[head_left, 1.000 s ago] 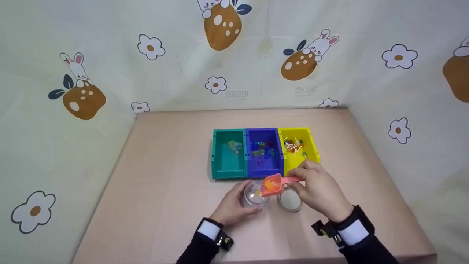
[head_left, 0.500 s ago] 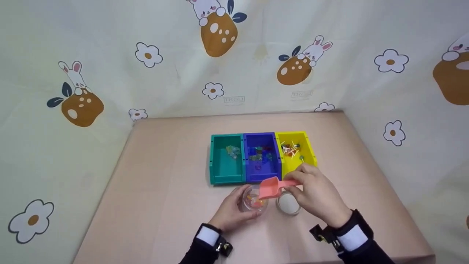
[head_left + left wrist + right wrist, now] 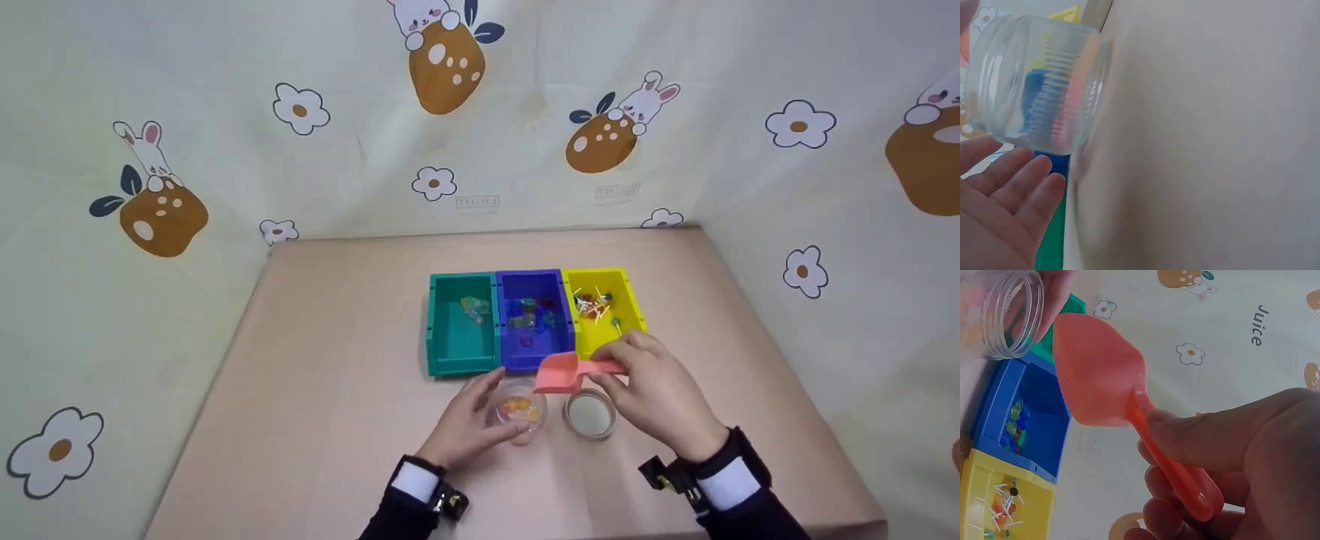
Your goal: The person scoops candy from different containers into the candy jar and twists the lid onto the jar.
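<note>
Fingers of the right hand (image 3: 664, 397) are clamped on the handle of a pink scoop (image 3: 559, 373), its bowl at the centre of the frame, above and right of a clear jar (image 3: 520, 411). The left hand (image 3: 472, 426) has its fingers apart beside the jar, thumb near its lower edge; whether they touch it I cannot tell. Orange, yellow and red pieces lie in the jar. Just right of it sits a round lid (image 3: 590, 415). Higher up stand a teal bin (image 3: 459, 341), a blue-purple bin (image 3: 544, 352) and a yellow bin (image 3: 592, 336), side by side, each holding small pieces; those in the yellow one have white sticks. The tan surface (image 3: 337, 315) meets a pale wall covering (image 3: 345, 187) printed with rabbits, brown fruit and flowers. Only the right wrist view shows the word "Juice", at upper right, and the hole in the handle; the left wrist view reveals the jar's ridged side.
</note>
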Demonstrator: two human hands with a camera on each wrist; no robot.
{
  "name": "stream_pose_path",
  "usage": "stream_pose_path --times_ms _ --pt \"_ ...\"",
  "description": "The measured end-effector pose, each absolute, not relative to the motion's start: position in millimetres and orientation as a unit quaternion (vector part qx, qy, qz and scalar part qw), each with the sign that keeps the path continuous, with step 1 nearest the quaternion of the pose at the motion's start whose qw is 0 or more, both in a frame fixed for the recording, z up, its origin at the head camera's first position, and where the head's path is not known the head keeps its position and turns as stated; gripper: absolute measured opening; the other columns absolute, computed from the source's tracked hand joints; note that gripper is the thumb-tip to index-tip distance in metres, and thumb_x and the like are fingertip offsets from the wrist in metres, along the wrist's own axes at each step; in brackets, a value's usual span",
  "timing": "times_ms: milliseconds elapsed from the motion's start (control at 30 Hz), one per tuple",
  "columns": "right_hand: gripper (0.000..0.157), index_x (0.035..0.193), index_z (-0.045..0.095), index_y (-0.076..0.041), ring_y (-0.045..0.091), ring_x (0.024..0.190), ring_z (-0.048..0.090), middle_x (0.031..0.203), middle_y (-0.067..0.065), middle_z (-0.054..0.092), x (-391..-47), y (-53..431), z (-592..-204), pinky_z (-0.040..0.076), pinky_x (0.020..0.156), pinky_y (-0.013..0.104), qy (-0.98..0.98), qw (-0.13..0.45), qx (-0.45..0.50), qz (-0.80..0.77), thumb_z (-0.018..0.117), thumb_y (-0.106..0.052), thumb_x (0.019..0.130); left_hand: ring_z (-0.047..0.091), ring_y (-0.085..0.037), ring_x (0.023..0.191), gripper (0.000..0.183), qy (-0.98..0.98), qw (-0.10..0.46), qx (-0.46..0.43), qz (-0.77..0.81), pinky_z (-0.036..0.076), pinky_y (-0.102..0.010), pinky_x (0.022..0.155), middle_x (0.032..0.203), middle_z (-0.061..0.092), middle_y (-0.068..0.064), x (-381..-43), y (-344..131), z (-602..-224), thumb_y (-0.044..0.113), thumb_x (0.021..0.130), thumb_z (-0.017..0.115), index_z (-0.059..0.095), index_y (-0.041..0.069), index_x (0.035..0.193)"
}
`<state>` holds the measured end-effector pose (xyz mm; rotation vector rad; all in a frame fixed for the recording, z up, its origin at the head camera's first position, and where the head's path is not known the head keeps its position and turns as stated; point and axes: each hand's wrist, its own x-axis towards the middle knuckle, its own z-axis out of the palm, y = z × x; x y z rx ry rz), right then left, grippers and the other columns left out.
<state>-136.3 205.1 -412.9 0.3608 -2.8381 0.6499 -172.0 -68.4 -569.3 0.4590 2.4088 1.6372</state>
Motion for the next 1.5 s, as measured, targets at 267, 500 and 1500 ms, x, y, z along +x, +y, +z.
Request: stream_pose_path --times_ms 267,500,1500 --pt "0.023 0.110 0.081 -0.005 0.018 0.084 0.056 0.098 0.005 0.065 -144.6 209.7 -415.0 0.053 0.074 0.034 -0.957 0.129 0.101 0.240 0.087 -0.023 0.096 0.057 -0.041 0.146 0.065 0.815 -0.027 0.127 0.564 0.054 -0.055 0.118 0.160 0.054 -0.021 -183.0 -83.7 -554.2 0.035 0.108 0.069 0.050 0.005 0.163" --pt "0.031 0.120 0.081 -0.002 0.023 0.090 0.062 0.103 0.009 0.065 -154.6 210.3 -419.7 0.058 0.078 0.035 -0.955 0.124 0.066 0.260 0.083 -0.025 0.100 0.067 -0.033 0.126 0.050 0.824 -0.136 0.039 0.548 0.063 -0.041 0.100 0.146 0.059 -0.018 -196.0 -93.7 -549.8 0.023 0.111 0.065 0.059 0.003 0.156" --pt "0.013 0.104 0.087 -0.007 0.027 0.085 0.064 0.098 0.012 0.072 -220.1 181.4 -469.0 0.059 0.079 0.045 -0.966 0.116 0.081 0.216 0.085 -0.017 0.096 0.060 -0.030 0.087 0.044 0.875 -0.112 -0.066 0.465 0.052 -0.042 0.077 0.104 0.068 -0.026 -255.6 -114.8 -552.6 0.020 0.114 0.054 0.062 -0.009 0.146"
